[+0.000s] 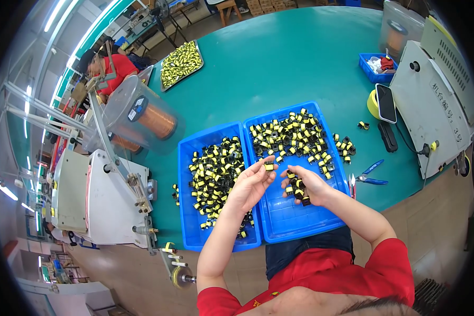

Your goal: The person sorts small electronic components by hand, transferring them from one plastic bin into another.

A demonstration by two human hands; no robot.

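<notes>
Between the thumb and fingers of my left hand [251, 185] is a small black coil bobbin [269, 167] wrapped in yellow tape. My right hand [312, 185] is curled around several more of these coil bobbins [298, 193], cupped in its palm and fingers. Both hands are above the right blue tray [287, 218], whose far half holds a pile of the same bobbins [287, 134]. Beside it on the left stands another blue tray [186, 210], filled with loose bobbins [216, 176]; my left forearm crosses its near right corner and hides part of it.
Right of the trays lie loose bobbins [344, 147], blue-handled cutters [373, 174] and a phone [386, 104] on yellow tape. Winding machines [440, 105] flank the green table [237, 68]. A copper wire spool [155, 117] and a metal tray [182, 64] are farther left, near a person in red [120, 71].
</notes>
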